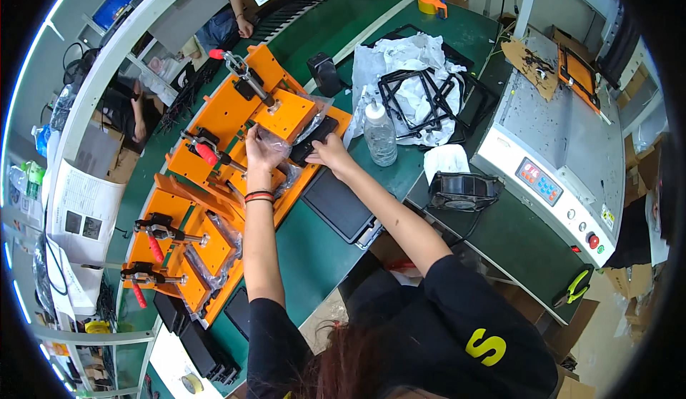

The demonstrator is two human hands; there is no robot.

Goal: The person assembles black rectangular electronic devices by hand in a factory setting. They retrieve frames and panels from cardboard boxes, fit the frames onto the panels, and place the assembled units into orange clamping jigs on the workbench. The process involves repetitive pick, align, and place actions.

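Observation:
An orange clamp fixture [214, 131] stands on the bench in front of me, with red-handled toggle clamps [243, 77]. My left hand [263, 152] is at the edge of a raised orange block [286, 116], its fingers partly hidden and apparently gripping clear plastic film [274, 141]. Beside it, my right hand [330, 153] grips the edge of a flat black part [306, 147], which lies partly beneath the block on the fixture's base. More film wraps the parts under the other orange blocks [214, 245].
A black tray-like panel [339, 206] lies near the bench edge. A clear bottle [379, 134] stands right of my hands, before black frames [421, 99] on white wrapping. A machine with a control panel [539, 181] and a fan [464, 190] are farther right. Another person's hand [244, 27] shows beyond.

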